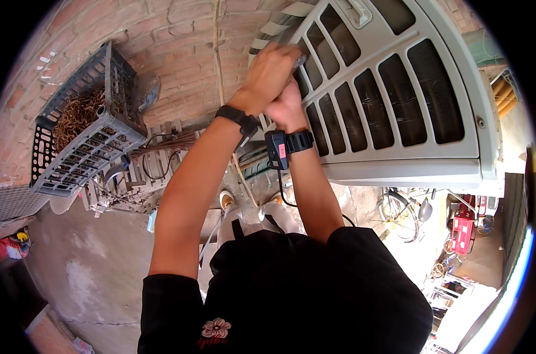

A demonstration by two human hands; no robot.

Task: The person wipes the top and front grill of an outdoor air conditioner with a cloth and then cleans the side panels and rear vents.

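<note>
Both my hands are raised close to the grey slatted casing point(374, 104) of what looks like an outdoor air-conditioner unit. My left hand point(270, 71) is curled, with a small translucent piece point(300, 61) showing at its fingertips; what that piece is cannot be made out. Just below and partly behind it, my right hand point(288, 104) faces palm up, its fingers hidden by the left hand. Behind the hands, pipes wrapped in striped tape point(277, 28) run along the unit's side. Dark fins show through the casing's slots.
A grey plastic crate point(113, 119) holding dry brown plant matter stands against the brick wall point(175, 62). A thin wooden pole point(216, 53) leans there. Slatted wood and cables point(157, 163) lie below. A bicycle point(401, 212) and a red vehicle point(463, 230) stand at the right.
</note>
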